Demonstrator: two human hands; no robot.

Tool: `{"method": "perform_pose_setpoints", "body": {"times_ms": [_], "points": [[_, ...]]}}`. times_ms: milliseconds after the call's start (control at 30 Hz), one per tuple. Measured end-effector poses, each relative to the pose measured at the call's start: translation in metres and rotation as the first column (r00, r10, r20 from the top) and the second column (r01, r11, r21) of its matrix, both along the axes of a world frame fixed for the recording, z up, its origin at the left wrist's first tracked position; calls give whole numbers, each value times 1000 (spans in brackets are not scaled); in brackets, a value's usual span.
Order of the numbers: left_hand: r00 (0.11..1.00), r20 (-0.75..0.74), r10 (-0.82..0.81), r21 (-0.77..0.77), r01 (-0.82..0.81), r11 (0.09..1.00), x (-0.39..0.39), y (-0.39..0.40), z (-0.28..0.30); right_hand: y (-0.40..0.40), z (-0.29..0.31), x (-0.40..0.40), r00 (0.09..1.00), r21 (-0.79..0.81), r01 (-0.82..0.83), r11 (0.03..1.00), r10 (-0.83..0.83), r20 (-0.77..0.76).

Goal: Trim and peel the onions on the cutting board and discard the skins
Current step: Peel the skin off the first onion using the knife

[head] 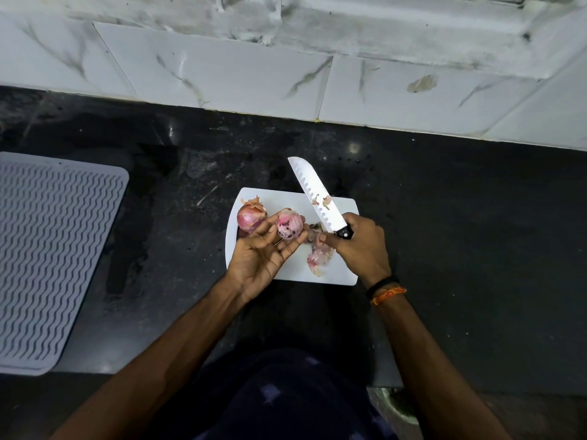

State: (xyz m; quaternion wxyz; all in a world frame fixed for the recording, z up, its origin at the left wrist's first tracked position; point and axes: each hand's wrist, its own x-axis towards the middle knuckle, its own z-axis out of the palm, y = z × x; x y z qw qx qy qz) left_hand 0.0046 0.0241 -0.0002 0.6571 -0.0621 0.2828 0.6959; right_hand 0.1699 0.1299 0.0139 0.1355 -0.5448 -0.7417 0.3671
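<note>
Black stone worktop (444,217) carries all items; positions below are given relative to the cutting board (286,201). Well to the left of the board lies a grey ribbed mat (54,249). The white cutting board sits near the worktop's middle. The left hand (263,252), palm up over the board's left part, holds a partly peeled onion (288,227) in its curled fingers. The right hand (362,246), over the board's right edge, grips the black handle of a knife (314,195), blade pointing away past the far edge, skin scraps stuck to it. A second, unpeeled onion (250,219) rests on the board's left edge. Loose skins (319,257) lie on the board's near right part.
</note>
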Motion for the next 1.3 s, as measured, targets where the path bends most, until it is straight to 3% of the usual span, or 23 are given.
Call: {"method": "perform_pose_setpoints", "body": {"times_ms": [200, 400, 567, 767, 967, 1300], "points": [[1000, 19, 5, -4, -5, 1000, 0, -1, 4, 0, 1, -3, 996, -26, 90, 996, -90, -7], [995, 95, -11, -17, 12, 1000, 0, -1, 11, 0, 1, -3, 988, -225, 111, 968, -132, -76], [999, 11, -44, -34, 45, 998, 1, -1, 12, 0, 7, 0, 980, -305, 120, 945, -162, -117], [994, -82, -67, -50, 63, 997, 4, 1, 11, -11, 23, 4, 971, -219, -29, 975, -25, -239], [995, -85, -58, -62, 53, 997, 8, 2, 12, -24, 22, 1, 979, -33, -108, 994, 100, -180], [996, -72, -56, -57, 52, 997, 11, 2, 15, -34, 25, -6, 995, 154, -51, 987, 63, -71]]}}
